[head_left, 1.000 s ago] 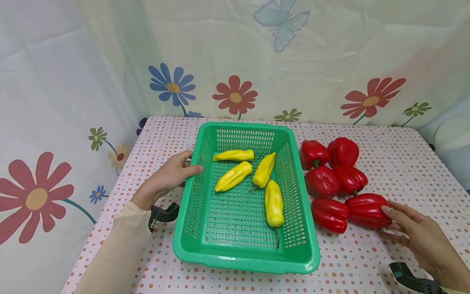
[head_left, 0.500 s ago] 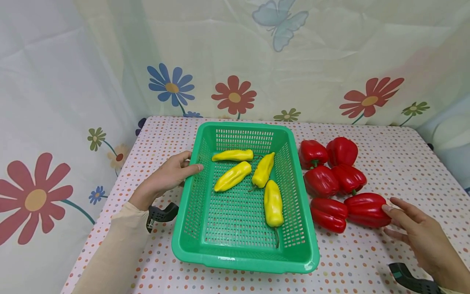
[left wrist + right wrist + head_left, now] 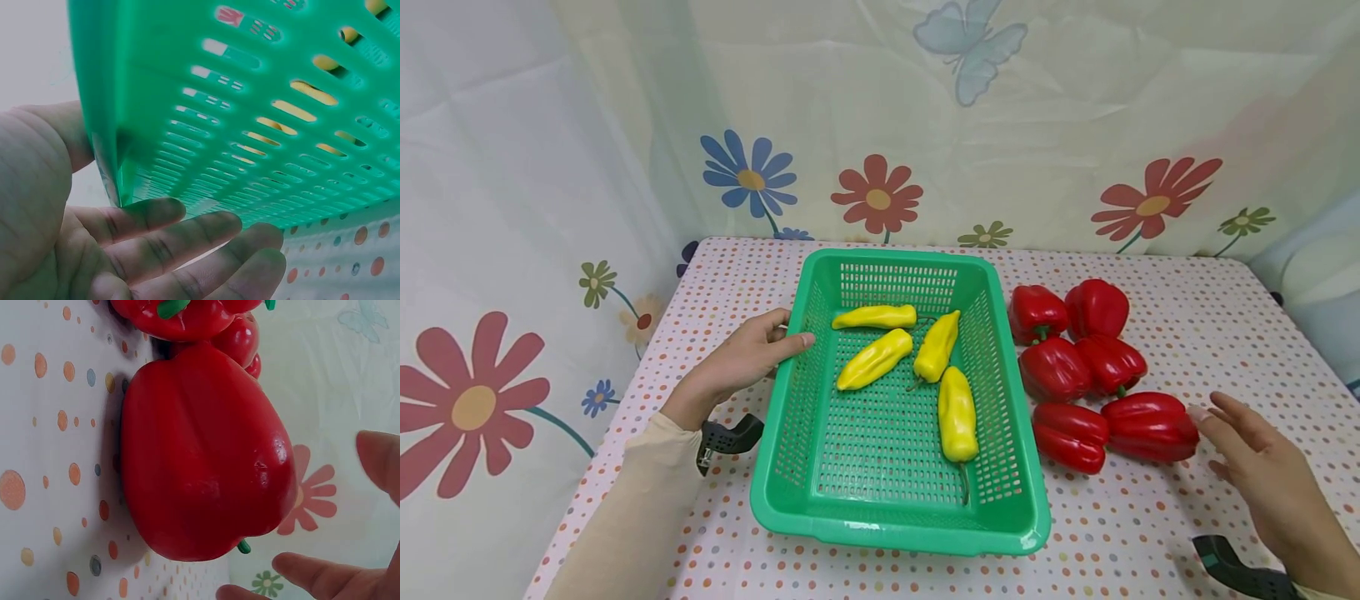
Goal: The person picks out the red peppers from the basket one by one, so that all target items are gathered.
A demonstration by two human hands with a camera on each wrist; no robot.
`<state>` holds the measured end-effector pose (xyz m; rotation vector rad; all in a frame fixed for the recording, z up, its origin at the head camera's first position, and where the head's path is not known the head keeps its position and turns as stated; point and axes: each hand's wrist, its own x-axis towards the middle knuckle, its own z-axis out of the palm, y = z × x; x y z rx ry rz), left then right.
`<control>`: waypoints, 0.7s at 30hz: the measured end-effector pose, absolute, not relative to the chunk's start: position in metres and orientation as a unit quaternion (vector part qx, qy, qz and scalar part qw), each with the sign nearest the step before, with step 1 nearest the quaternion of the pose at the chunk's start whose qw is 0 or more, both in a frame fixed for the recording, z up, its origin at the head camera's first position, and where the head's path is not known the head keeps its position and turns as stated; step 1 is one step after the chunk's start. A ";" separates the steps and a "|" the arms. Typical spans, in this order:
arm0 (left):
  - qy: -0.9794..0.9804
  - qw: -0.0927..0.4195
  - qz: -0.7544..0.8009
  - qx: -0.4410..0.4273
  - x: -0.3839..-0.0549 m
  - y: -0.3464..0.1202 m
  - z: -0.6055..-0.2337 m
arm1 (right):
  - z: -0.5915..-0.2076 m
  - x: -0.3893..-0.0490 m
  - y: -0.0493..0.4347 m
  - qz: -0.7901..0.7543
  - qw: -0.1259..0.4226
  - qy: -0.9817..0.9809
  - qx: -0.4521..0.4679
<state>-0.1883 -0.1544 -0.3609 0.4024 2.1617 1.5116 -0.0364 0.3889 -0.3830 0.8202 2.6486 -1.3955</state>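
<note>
My left hand (image 3: pixel 741 362) grips the left rim of a green plastic basket (image 3: pixel 898 544), thumb over the edge. The left wrist view shows its fingers (image 3: pixel 187 240) against the outer slotted wall. Several yellow peppers (image 3: pixel 875 360) lie inside the basket. At the right, my right hand (image 3: pixel 1262 471) hovers with spread fingers beside a red bell pepper (image 3: pixel 1152 427), a small gap between them. That pepper (image 3: pixel 206 456) fills the middle of the right wrist view, lying on its side, with its short green stem towards the hand.
More red bell peppers cluster right of the basket, one (image 3: pixel 1070 437) close to its wall and another (image 3: pixel 1097 308) farther back. A dotted cloth covers the table (image 3: pixel 1195 325). Behind it hangs a flowered curtain (image 3: pixel 1037 150).
My right hand has let go of the nearest red bell pepper and drawn slightly away to the right. The left hand and basket hold their places.
</note>
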 end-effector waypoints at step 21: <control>0.881 0.162 0.414 0.163 -0.182 -0.158 -0.348 | -0.369 -0.030 0.390 -0.409 -0.016 0.901 0.143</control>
